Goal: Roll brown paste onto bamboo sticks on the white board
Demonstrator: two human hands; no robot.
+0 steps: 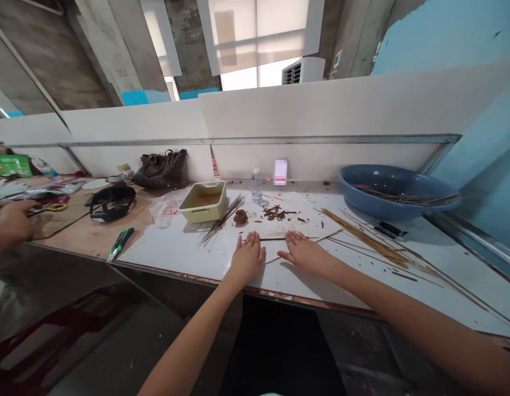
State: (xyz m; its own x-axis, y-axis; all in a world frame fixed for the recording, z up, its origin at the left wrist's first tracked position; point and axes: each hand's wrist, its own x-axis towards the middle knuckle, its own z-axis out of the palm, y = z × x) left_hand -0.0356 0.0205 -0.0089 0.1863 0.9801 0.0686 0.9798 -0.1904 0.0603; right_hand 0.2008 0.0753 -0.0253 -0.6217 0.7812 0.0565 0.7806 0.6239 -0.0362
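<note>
While both hands lie palm down on the white tabletop (184, 250), a thin stick (275, 238) runs crosswise beneath their fingertips and shows bare in the gap between them. The left hand (249, 256) is spread flat with its fingers straight and close together. The right hand (306, 254) is just as flat, thumb pointing toward the left one. Neither hand grips anything; they only press on the stick.

At 12 o'clock from the hands, near them, sits a brown lump (240, 216), with loose brown bits (275, 213) just to its right. Farther out at 12 stand a small bottle (257, 185) and a pink-fronted phone (280, 171) leaning on the white wall. At 11 o'clock a bundle of dark sticks (222, 220) fans out beside a yellow tray (203, 201). At 2 o'clock pale sticks (366, 239) lie in a long spread, and beyond them is a blue basin (397, 190) with more sticks in it.

At 9 o'clock lie green pens (120, 243), then a black strap (111, 202), with a dark bag (160, 169) behind. Far out at 9, another person's hand (11, 223) rests by yellow scissors (53, 208).
</note>
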